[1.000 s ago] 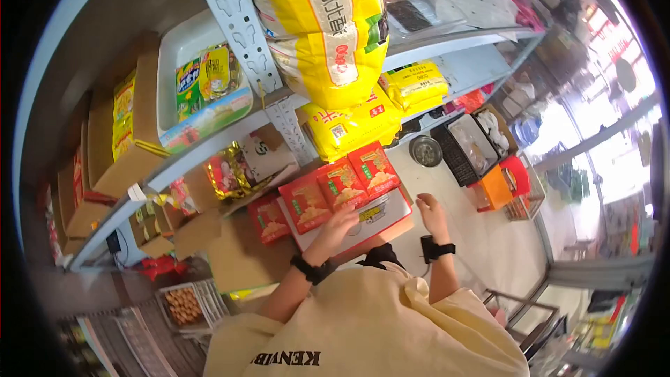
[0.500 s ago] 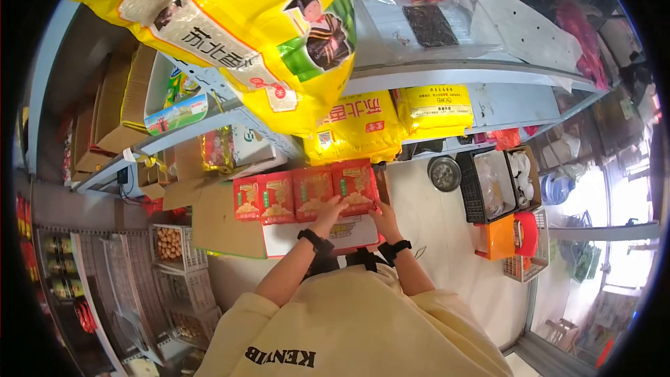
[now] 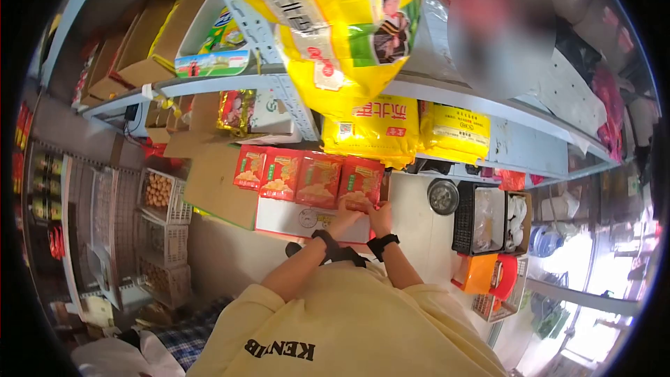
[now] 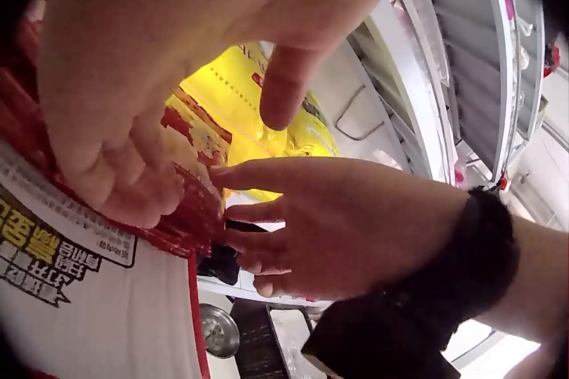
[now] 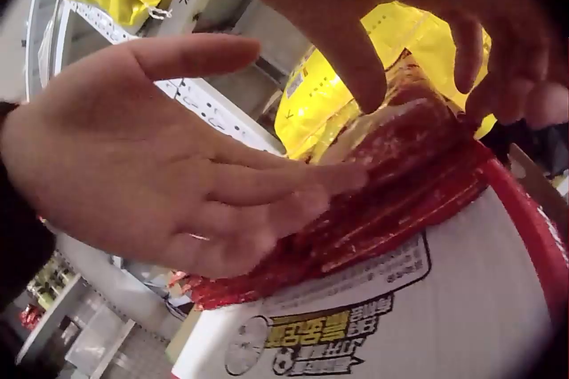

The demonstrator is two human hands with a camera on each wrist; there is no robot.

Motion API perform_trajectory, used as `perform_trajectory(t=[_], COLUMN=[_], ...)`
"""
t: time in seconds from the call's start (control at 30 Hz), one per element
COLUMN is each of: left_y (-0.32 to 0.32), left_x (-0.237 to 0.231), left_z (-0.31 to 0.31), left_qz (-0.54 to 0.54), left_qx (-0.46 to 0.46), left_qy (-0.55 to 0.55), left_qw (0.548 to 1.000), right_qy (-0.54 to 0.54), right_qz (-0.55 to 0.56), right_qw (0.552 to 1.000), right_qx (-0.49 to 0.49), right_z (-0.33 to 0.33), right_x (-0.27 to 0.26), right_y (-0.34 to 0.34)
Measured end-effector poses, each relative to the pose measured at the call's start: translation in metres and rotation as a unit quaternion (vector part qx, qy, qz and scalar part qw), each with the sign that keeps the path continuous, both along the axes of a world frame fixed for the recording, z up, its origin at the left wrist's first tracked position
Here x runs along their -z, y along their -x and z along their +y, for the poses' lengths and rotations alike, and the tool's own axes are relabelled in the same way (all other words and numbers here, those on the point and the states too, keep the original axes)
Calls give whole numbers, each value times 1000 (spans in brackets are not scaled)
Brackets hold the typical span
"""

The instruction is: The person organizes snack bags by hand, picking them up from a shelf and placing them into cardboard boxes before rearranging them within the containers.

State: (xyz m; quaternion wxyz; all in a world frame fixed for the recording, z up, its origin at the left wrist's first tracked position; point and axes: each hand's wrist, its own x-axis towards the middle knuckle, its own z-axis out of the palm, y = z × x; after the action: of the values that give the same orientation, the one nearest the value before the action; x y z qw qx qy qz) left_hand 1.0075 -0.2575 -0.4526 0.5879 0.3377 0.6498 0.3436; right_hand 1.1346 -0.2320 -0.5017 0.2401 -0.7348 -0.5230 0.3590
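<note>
Several red packets (image 3: 282, 176) with a picture of a yellowish food lie side by side in a row along the far side of a white carton (image 3: 276, 216) with red edges. Both hands are at the right-most packet (image 3: 361, 175). My left hand (image 3: 345, 219) lies at its near edge, and in the right wrist view its fingers reach out nearly straight against the red wrapper (image 5: 391, 179). At the packet's near right corner is my right hand (image 3: 380, 220), its fingers loosely extended along the side in the left wrist view. Each wrist wears a black band.
A big yellow bag (image 3: 349, 21) hangs over the upper shelf edge, with more yellow bags (image 3: 370, 126) below. An open cardboard flap (image 3: 216, 185) spreads left of the carton. Right stand a round metal bowl (image 3: 443, 196), a black crate (image 3: 474, 220) and an orange bin (image 3: 476, 272).
The right hand has come in from beside the carton to the right-most packet. The left hand has shifted right to its near edge. The packets now sit in a straighter row, and the head view has turned.
</note>
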Motion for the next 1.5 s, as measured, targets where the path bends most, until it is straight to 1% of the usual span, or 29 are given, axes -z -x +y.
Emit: perform_trajectory(t=[0.07,0.13,0.17,0.2,0.23,0.3,0.33,0.43,0.47,0.57,0.63,0.67,0.73,0.83,0.87,0.93,1.0,1.03,1.07,1.1,1.13,1.17,1.2,1.23,1.27,1.3,1.33,1.43,1.5], left_y=[2,9,10,8,8,7,6,10,13,18,29,37,55,90,102,129,156,172,190,208,227,247,263,284,305,325,347,406,438], left_x=[9,-2,2,13,19,22,21,5,4,15,6,-13,-67,-94,-105,-132,-176,-196,-210,-225,-238,-245,-243,-244,-248,-251,-249,-277,-286], left_z=[-6,-13,-17,-19,-19,-20,-20,-24,-23,-26,-31,-34,-46,-58,-66,-86,-106,-116,-125,-133,-140,-146,-151,-157,-163,-170,-176,-191,-197], left_qz=[-6,-48,-34,-18,-1,65,96,47,51,63,71,67,58,-3,-33,-93,-132,-150,-148,-125,-102,-79,-43,-28,-14,-1,13,74,118], left_qx=[-26,-16,-27,-37,-49,-26,-14,-18,-19,2,42,40,33,123,99,55,-11,-43,-41,-31,-22,-12,-18,0,18,36,58,68,73], left_qy=[25,83,69,54,38,33,30,-3,-16,-46,-52,-38,-7,-55,-101,-194,-210,-219,-200,-208,-217,-226,-260,-266,-270,-271,-248,-306,-348], left_qw=[999,995,997,998,998,997,995,999,998,997,995,996,998,991,989,975,969,963,968,970,971,971,964,964,963,962,967,947,927], right_qy=[45,52,58,0,36,107,111,139,157,96,87,74,59,46,53,52,42,60,77,93,102,113,123,133,93,85,79,68,57], right_qz=[1,21,32,-3,37,112,150,259,312,401,384,393,398,378,394,377,372,382,391,399,368,364,359,353,343,341,338,351,348], right_qw=[997,997,996,998,998,988,982,955,935,908,913,910,906,901,892,894,891,881,870,859,862,860,858,856,863,865,868,876,880], right_qx=[-56,-52,-51,-61,-42,1,17,-33,-61,-75,-102,-108,-129,-209,-216,-236,-256,-274,-291,-308,-332,-339,-346,-352,-360,-357,-354,-324,-318], right_z=[7,8,7,5,6,6,5,10,12,4,-8,-15,-28,-42,-48,-56,-64,-70,-76,-82,-87,-93,-100,-106,-113,-120,-128,-152,-158], right_x=[1,-5,-8,-4,-16,-44,-49,-34,-32,-64,-118,-136,-164,-200,-215,-232,-242,-251,-262,-269,-271,-273,-275,-277,-279,-284,-291,-311,-318], right_y=[-9,-14,-15,-15,-10,-3,0,-11,-18,-24,-23,-22,-19,5,18,42,70,85,101,119,135,151,167,184,203,222,241,298,329])
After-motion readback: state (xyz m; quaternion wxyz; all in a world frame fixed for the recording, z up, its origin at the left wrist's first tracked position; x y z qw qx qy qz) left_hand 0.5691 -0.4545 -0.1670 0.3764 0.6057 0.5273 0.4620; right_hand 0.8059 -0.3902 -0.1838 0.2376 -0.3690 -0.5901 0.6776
